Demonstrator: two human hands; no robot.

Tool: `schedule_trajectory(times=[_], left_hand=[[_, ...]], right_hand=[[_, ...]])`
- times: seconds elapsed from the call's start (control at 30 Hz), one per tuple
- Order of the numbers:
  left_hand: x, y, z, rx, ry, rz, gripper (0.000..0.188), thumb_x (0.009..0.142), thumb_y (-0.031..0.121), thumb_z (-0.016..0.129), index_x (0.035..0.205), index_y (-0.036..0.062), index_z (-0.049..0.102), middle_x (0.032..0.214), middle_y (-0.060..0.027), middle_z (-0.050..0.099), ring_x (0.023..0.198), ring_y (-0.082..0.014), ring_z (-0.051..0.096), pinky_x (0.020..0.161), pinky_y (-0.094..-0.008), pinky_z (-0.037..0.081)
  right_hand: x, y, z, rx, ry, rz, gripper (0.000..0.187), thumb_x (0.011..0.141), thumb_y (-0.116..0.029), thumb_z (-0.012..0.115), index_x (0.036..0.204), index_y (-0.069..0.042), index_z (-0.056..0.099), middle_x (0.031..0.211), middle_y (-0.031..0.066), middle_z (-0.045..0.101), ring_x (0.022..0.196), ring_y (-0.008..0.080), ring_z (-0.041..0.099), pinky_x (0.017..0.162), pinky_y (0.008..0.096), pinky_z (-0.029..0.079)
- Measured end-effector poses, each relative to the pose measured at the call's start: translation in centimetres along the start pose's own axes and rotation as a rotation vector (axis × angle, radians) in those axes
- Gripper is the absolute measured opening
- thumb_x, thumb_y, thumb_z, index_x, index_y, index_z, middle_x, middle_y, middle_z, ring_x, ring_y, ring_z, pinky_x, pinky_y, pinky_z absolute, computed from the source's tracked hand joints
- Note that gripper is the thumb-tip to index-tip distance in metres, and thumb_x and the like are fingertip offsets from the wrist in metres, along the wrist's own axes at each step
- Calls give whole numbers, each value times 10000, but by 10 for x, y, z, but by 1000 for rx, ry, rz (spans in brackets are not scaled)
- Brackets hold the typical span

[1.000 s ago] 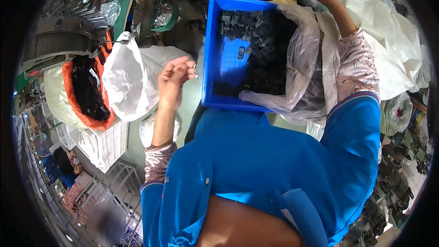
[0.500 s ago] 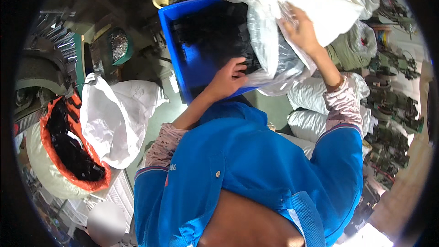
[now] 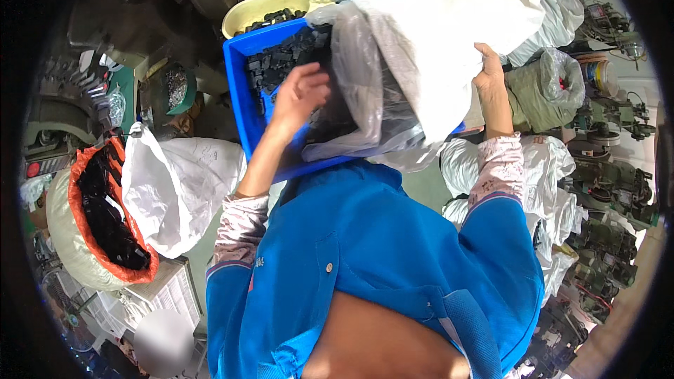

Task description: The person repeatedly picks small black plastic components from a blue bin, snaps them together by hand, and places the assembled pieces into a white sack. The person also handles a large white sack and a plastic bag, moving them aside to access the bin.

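A blue plastic bin [image 3: 239, 102] in front of me holds many small black plastic parts [image 3: 284, 56]. A white woven sack [image 3: 435, 35] with a clear plastic liner [image 3: 357, 74] lies over its right side, mouth toward the bin. My right hand [image 3: 493, 88] pinches the sack's right edge between thumb and fingers. Over the bin's left part, my left hand [image 3: 300, 98] hovers with loosely bent fingers apart and nothing seen in them. It is slightly blurred. The liner and sack hide the bin's right half.
A pale yellow basin [image 3: 239, 15] with black parts stands beyond the bin. To the left are an open white sack [image 3: 175, 189] and an orange-lined bag [image 3: 144, 267] of black pieces. White sacks [image 3: 540, 168] are piled at right, near a green sack [image 3: 537, 102] and machines.
My left hand has moved up and left, away from the liner. My right hand has shifted down and right to the sack's edge, and the sack now spreads lower over the bin.
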State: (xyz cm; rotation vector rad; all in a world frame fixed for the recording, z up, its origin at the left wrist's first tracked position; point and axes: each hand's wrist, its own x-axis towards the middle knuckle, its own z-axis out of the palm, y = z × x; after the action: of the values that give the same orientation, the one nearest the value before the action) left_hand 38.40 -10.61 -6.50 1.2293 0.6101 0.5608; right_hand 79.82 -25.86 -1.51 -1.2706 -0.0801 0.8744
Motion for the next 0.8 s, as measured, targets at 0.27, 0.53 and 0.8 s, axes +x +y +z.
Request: schedule_trajectory(times=[0.27,0.53,0.8], left_hand=[[59,95,65,241,0,417,1069,768,418,806,1498,-30,166,1509,-262,281,1425,-335,282,1133,-443,299],[79,129,97,-122,340,388,441,822,64,686,1210,-86,539,1083,-154,638,967,-256,634,843,-339,521],[8,114,76,399,118,336,435,845,164,710,1184,-68,565,1096,-126,629,997,-207,588,883,-332,480]], right_hand=[[-66,7,107,-955,-161,-755,283,793,-238,683,889,25,642,763,198,652,671,318,641,640,418,511],[-144,13,109,-815,-788,-747,270,834,-145,705,1059,1,680,890,140,671,853,256,660,730,360,518],[39,-106,12,-177,-117,-270,953,820,-608,684,1416,69,377,1261,223,554,1145,307,567,957,353,476]])
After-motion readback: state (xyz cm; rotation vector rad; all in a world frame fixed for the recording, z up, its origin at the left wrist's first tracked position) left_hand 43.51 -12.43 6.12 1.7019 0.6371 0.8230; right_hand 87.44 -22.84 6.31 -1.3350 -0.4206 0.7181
